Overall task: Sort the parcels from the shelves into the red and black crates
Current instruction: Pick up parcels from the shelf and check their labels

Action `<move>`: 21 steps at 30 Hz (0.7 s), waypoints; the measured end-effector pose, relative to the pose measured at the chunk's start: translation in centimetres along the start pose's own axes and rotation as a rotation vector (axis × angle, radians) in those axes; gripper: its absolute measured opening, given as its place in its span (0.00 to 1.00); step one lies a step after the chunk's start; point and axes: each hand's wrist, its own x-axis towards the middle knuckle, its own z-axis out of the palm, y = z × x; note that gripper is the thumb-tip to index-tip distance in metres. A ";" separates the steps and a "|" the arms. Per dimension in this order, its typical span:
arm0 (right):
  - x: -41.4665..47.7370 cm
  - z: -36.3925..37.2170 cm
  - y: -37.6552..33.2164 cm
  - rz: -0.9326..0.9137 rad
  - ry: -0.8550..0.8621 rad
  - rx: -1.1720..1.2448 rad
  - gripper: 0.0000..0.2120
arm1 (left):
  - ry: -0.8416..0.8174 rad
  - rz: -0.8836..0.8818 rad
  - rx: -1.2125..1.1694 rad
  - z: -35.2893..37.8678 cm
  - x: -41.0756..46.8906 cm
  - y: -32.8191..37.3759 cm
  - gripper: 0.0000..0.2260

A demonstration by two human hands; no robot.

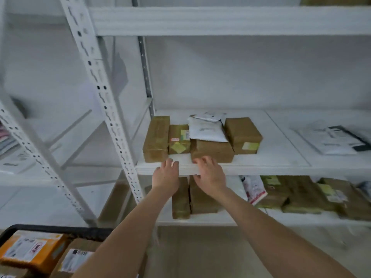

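step: we reach for the front brown parcel (212, 150) on the middle shelf (261, 167) | hands: left hand (165, 175) and right hand (209, 173) apart, fingers spread, holding nothing, probably to flank it | black crate (60, 229) waits low left, parcels inside

Soft, cool, even light is filling the white shelf (261, 167), keeping the view fairly bright but flat, while a grey shadow of the slotted post (96, 91) is falling on the wall (241, 77) just to its right and dimmer shade is gathering over the lower parcels (297, 195). Everything is looking soft and smeared: the labels (250, 146) are showing as unreadable smudges, and the fingertips of the left hand (165, 175) and right hand (209, 173) are blurring. The wide lens is slanting the post and stretching the forearms (124, 237) and the black crate (50, 228) toward the bottom corners.
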 end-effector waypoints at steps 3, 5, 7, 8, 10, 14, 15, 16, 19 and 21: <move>-0.4 -2.7 5.5 0.054 0.041 0.005 0.25 | 0.049 0.051 0.024 -1.7 1.9 6.3 0.24; -0.7 -4.4 9.0 0.104 0.050 0.010 0.25 | 0.084 0.064 0.018 -2.6 3.1 10.3 0.21; -1.0 -5.6 12.3 0.148 0.067 0.017 0.25 | 0.090 0.072 -0.025 -3.2 4.0 14.1 0.19; -1.1 -6.1 13.8 0.174 0.079 0.026 0.26 | 0.091 0.080 -0.053 -3.3 4.5 15.7 0.18; -1.0 -6.8 16.5 0.240 0.103 0.059 0.27 | 0.091 0.079 -0.153 -3.5 5.5 18.3 0.18; 0.5 -7.8 20.5 0.373 0.112 0.242 0.30 | 0.034 -0.006 -0.420 -3.8 8.6 21.0 0.24; 1.1 -7.9 21.2 0.394 0.104 0.297 0.30 | 0.016 -0.025 -0.475 -4.0 9.7 21.3 0.25; 1.8 -8.0 21.8 0.408 0.090 0.345 0.32 | 0.003 -0.039 -0.526 -4.1 10.8 21.5 0.24; 4.6 -7.8 23.2 0.443 0.041 0.475 0.35 | -0.014 -0.066 -0.650 -4.0 14.2 21.8 0.22; 6.5 -7.7 23.8 0.475 0.018 0.571 0.37 | -0.031 -0.100 -0.694 -3.5 16.5 22.0 0.20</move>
